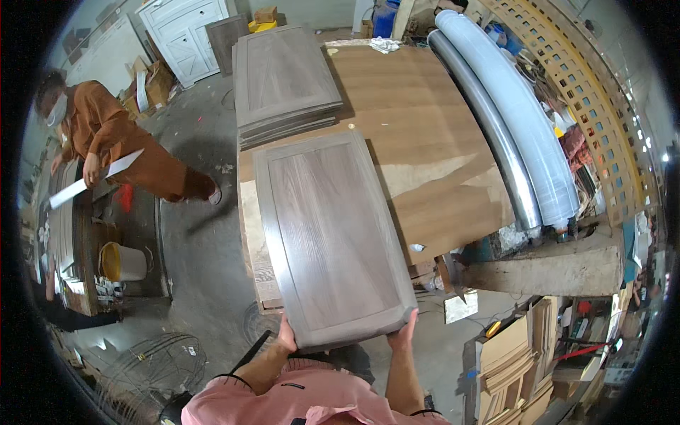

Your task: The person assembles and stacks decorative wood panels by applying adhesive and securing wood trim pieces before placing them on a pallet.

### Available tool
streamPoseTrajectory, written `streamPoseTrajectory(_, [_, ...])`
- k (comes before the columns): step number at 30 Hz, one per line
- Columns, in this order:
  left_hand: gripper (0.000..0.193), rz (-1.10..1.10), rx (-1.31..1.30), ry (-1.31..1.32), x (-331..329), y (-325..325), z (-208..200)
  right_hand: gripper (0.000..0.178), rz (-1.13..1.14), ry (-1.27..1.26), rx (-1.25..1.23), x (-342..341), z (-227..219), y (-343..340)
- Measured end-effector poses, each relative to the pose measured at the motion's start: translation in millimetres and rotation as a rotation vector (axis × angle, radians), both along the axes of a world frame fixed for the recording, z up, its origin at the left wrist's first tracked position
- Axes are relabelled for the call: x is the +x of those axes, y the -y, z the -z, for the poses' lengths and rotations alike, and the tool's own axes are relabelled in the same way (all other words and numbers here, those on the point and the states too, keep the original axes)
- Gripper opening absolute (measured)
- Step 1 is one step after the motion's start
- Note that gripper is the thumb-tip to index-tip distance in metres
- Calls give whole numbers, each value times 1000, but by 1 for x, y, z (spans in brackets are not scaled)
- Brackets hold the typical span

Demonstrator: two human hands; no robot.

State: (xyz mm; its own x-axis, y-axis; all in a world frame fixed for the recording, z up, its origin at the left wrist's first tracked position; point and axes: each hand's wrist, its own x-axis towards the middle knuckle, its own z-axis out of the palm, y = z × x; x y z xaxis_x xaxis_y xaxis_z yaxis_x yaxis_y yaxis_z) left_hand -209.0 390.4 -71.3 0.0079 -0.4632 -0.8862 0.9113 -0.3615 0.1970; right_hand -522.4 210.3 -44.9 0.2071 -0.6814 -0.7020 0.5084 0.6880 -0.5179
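Observation:
A grey-brown wood-grain cabinet door [329, 234] with a raised frame lies lengthwise before me, its near end past the table's front edge. At its near left corner my left hand [286, 336] is closed on the edge. My right hand [403, 333] grips the near right corner in the same way. Fingers of both hands are partly hidden beneath the door. Beyond its far end, a stack of similar doors [287, 78] sits at the table's far left. Whether the held door rests fully on the table cannot be made out.
A brown board [439, 156] covers the worktable. Along its right side lie a silvery roll [489, 134] and a film-wrapped roll [524, 120]. On the left, a person [120, 142] in brown holds a white strip. A wire-cage fan [152, 368] stands lower left; cardboard sheets [510, 361] stand lower right.

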Motion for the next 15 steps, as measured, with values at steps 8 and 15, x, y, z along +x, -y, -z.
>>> streamPoseTrajectory(8, [79,53,21,40,-25,47,-36,86,-88,-184,59,-4,-18,60])
streamPoseTrajectory(15, [59,508,-144,528,18,4,54,100,-150,-551,173,-13,-17,57])
